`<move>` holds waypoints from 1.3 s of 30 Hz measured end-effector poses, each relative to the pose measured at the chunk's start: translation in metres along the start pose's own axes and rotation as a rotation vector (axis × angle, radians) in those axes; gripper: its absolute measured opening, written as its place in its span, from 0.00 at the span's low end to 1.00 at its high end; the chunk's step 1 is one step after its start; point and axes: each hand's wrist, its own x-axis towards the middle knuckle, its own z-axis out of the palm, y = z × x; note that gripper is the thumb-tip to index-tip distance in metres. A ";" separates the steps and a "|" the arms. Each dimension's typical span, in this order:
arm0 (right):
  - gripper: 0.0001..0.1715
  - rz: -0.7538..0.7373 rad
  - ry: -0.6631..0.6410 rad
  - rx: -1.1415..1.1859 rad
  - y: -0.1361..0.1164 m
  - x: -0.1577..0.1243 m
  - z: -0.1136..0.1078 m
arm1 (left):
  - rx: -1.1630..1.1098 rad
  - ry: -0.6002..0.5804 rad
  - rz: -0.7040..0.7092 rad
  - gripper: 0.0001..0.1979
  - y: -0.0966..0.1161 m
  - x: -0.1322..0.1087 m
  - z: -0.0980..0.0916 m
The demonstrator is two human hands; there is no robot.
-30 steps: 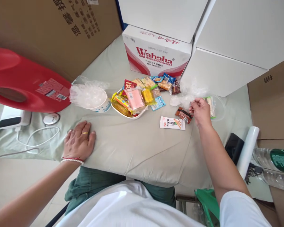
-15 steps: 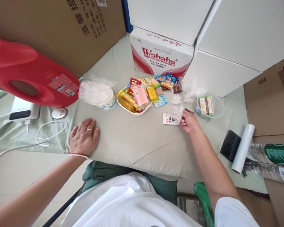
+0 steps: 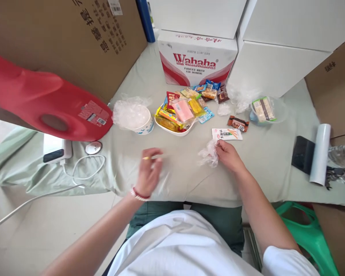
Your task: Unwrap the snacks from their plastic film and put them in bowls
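Note:
Crumpled clear plastic wrap (image 3: 209,154) is pinched in my right hand (image 3: 227,153), just above the cloth. Beyond that hand lie a white snack packet (image 3: 227,134) and a brown-wrapped snack bar (image 3: 238,124). My left hand (image 3: 149,171) is lifted off the table, its fingers apart and slightly blurred, holding nothing. A white bowl (image 3: 176,133) full of colourful packaged snacks stands ahead of it. To the bowl's left is a paper cup (image 3: 145,124) topped with clear plastic. A clear round tub (image 3: 278,111) at the right holds a wrapped snack.
A Wahaha carton (image 3: 197,61) stands at the back, against white boxes (image 3: 276,65). At left are a red jug (image 3: 60,107), a white power bank (image 3: 56,148) and its cable. A white roll (image 3: 320,155) lies at the right edge, above a green stool (image 3: 307,226).
My left hand has risen from the table and moved right. My right hand has drawn the plastic wrap nearer me, leaving the white packet behind. The view has shifted left.

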 end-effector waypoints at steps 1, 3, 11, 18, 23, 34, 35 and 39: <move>0.12 -0.019 -0.014 -0.053 -0.001 -0.005 0.006 | -0.128 -0.101 -0.018 0.21 0.011 0.004 0.016; 0.14 -0.064 -0.046 -0.118 -0.006 -0.012 0.015 | -0.323 -0.304 -0.089 0.28 0.029 0.014 0.048; 0.27 -0.150 0.213 -0.069 -0.019 -0.037 0.031 | -0.299 -0.402 -0.158 0.06 0.048 0.025 0.094; 0.27 -0.006 0.200 0.231 -0.004 -0.045 0.055 | -0.380 -0.368 -0.133 0.15 0.034 0.020 0.082; 0.31 0.205 0.158 0.489 -0.003 -0.052 0.040 | -0.749 -0.384 -0.375 0.23 0.020 0.033 0.065; 0.31 0.268 0.038 0.365 0.012 -0.069 -0.003 | -0.897 -0.140 -0.593 0.20 0.013 0.061 0.051; 0.30 0.271 0.035 0.349 0.013 -0.071 -0.007 | -0.867 -0.134 -0.583 0.19 0.013 0.062 0.051; 0.29 0.230 0.128 0.305 0.021 -0.077 -0.023 | -0.771 -0.283 -0.589 0.20 0.011 0.066 0.044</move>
